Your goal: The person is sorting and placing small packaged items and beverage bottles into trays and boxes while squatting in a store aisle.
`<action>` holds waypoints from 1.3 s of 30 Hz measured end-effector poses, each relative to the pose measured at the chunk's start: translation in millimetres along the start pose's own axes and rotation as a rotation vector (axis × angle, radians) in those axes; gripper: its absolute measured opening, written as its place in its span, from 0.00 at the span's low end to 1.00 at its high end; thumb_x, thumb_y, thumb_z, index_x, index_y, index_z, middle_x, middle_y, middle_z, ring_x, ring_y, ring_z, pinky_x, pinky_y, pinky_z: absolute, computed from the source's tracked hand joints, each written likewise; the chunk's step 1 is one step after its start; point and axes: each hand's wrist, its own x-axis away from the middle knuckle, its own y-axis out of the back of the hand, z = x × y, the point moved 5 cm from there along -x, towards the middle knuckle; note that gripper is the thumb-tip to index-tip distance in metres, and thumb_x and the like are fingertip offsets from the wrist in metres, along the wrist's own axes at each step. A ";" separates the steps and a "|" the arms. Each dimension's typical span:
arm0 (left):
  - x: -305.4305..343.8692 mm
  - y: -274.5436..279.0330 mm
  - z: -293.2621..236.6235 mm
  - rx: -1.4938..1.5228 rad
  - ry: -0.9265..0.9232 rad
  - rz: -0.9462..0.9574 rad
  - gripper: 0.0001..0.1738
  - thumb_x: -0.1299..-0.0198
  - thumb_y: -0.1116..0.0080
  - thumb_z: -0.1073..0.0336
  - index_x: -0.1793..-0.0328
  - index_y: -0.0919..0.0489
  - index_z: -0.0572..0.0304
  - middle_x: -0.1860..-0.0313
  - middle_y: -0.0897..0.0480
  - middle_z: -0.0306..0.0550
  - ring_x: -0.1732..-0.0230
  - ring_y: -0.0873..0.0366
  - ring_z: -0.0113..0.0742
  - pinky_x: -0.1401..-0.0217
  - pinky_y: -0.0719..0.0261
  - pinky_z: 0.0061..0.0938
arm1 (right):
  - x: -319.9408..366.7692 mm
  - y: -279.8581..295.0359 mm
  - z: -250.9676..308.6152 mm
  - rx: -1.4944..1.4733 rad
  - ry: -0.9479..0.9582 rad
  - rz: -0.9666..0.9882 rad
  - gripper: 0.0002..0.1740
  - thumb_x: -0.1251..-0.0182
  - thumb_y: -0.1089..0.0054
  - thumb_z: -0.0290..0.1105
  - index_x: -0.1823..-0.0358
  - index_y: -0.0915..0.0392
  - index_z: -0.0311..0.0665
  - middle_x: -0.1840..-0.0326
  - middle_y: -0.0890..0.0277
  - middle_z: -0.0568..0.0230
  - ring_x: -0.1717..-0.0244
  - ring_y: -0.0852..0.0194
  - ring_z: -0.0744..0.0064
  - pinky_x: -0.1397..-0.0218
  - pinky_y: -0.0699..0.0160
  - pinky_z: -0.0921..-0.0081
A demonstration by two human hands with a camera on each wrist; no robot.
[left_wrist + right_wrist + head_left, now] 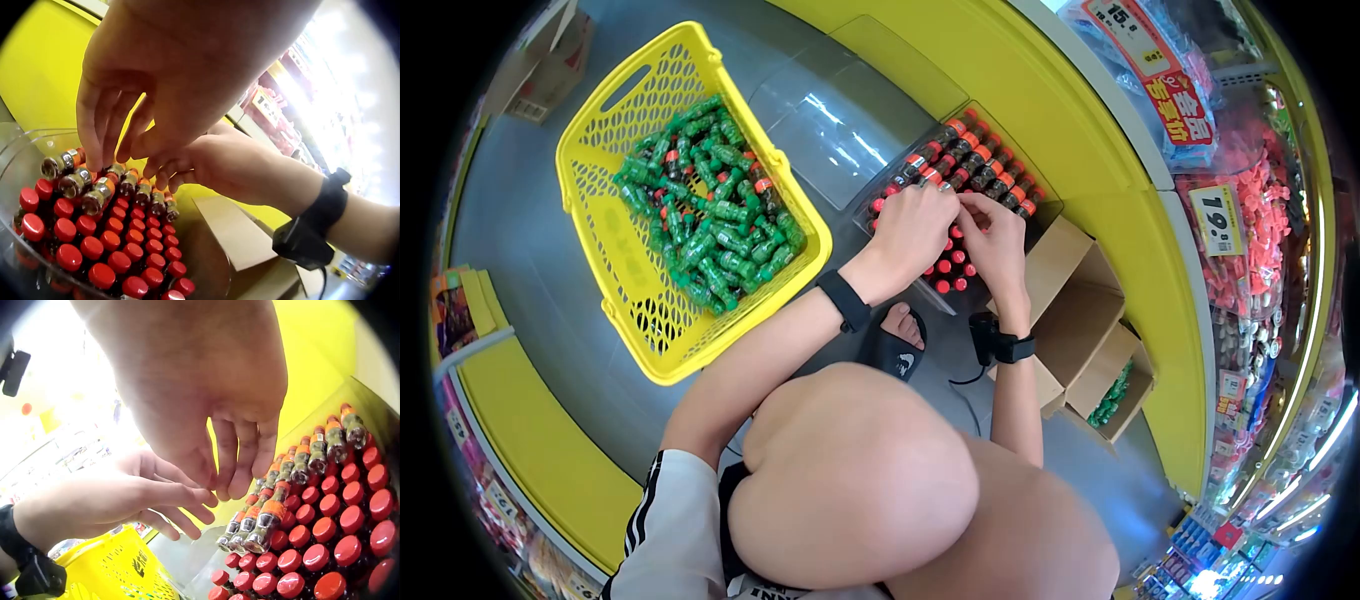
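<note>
In the head view, my left hand [915,235] and right hand [998,245] are close together over a clear tub of small dark bottles with red caps [945,266]. Several bottles lie on their sides on top of the upright ones. The left wrist view has the left hand [162,81] with fingers hanging beside the lying bottles [97,195]; contact is unclear. The right wrist view shows the right hand [200,381] with bent, relaxed fingers and the left hand [106,495] with fingers extended towards its thumb. No held bottle is visible in either hand.
A yellow basket [812,225] with small green bottles and a few dark ones stands left of the tub. Open cardboard boxes [1055,335] stand to the right, one containing green bottles [1112,398]. Yellow shelving [1090,150] runs behind; a sandalled foot [897,325] is below the hands.
</note>
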 end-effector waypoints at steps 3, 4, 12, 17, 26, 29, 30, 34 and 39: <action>4.2 23.0 -3.2 0.069 -0.005 -0.097 0.07 0.42 0.39 0.76 0.59 0.15 0.73 0.64 0.13 0.67 0.61 0.11 0.64 0.63 0.10 0.50 | 2.6 9.2 23.4 0.039 0.063 0.080 0.13 0.26 0.32 0.28 0.45 0.12 0.31 0.63 0.09 0.50 0.64 0.08 0.62 0.55 0.12 0.68; 5.9 29.7 -1.7 0.069 0.002 -0.112 0.07 0.42 0.39 0.76 0.59 0.15 0.73 0.64 0.13 0.67 0.61 0.11 0.64 0.63 0.10 0.50 | 4.4 10.3 29.9 0.047 0.077 0.096 0.12 0.26 0.32 0.28 0.45 0.12 0.32 0.63 0.10 0.49 0.63 0.08 0.60 0.55 0.12 0.67; 33.9 91.6 1.3 0.037 -0.081 -0.164 0.07 0.39 0.40 0.75 0.57 0.16 0.71 0.63 0.14 0.65 0.57 0.12 0.65 0.57 0.12 0.54 | 10.4 11.0 93.3 0.236 0.427 0.254 0.09 0.30 0.33 0.28 0.52 0.11 0.34 0.61 0.12 0.49 0.59 0.12 0.47 0.53 0.15 0.58; 61.4 121.7 3.2 -0.007 -0.081 -0.175 0.05 0.40 0.39 0.75 0.59 0.17 0.70 0.62 0.14 0.64 0.55 0.12 0.64 0.55 0.12 0.54 | 15.4 -4.4 127.2 0.364 0.573 0.306 0.07 0.30 0.33 0.29 0.56 0.10 0.37 0.64 0.14 0.53 0.58 0.15 0.49 0.49 0.18 0.56; 113.2 176.9 34.1 -0.099 0.073 -0.207 0.07 0.36 0.39 0.71 0.60 0.17 0.70 0.62 0.14 0.62 0.55 0.13 0.62 0.51 0.12 0.52 | 21.4 -49.1 187.0 0.400 0.857 0.460 0.07 0.33 0.34 0.26 0.56 0.11 0.37 0.64 0.14 0.56 0.56 0.15 0.51 0.47 0.20 0.56; 129.4 190.7 51.1 -0.108 0.115 -0.203 0.07 0.36 0.40 0.72 0.60 0.16 0.70 0.62 0.14 0.63 0.55 0.13 0.62 0.51 0.13 0.54 | 21.5 -60.6 212.9 0.436 0.917 0.507 0.09 0.34 0.36 0.25 0.57 0.10 0.40 0.63 0.13 0.57 0.55 0.15 0.52 0.46 0.18 0.55; 136.4 193.6 56.8 -0.143 0.116 -0.224 0.06 0.36 0.40 0.72 0.60 0.16 0.70 0.63 0.14 0.63 0.55 0.13 0.62 0.51 0.13 0.54 | 20.4 -66.1 220.7 0.431 0.950 0.517 0.08 0.33 0.36 0.26 0.56 0.10 0.39 0.64 0.13 0.57 0.56 0.14 0.51 0.47 0.17 0.54; 152.4 193.5 79.8 -0.212 0.176 -0.225 0.07 0.37 0.41 0.73 0.58 0.16 0.70 0.64 0.15 0.63 0.55 0.13 0.63 0.52 0.13 0.55 | 11.7 -86.9 245.9 0.435 1.005 0.547 0.09 0.30 0.35 0.28 0.53 0.10 0.38 0.64 0.13 0.54 0.59 0.14 0.50 0.54 0.16 0.53; 164.3 195.8 120.3 -0.165 0.250 -0.249 0.06 0.39 0.40 0.73 0.60 0.17 0.70 0.64 0.16 0.66 0.56 0.14 0.66 0.52 0.14 0.56 | -12.8 -130.4 263.8 0.513 0.837 0.627 0.10 0.30 0.32 0.33 0.51 0.10 0.40 0.63 0.10 0.55 0.59 0.11 0.50 0.53 0.13 0.55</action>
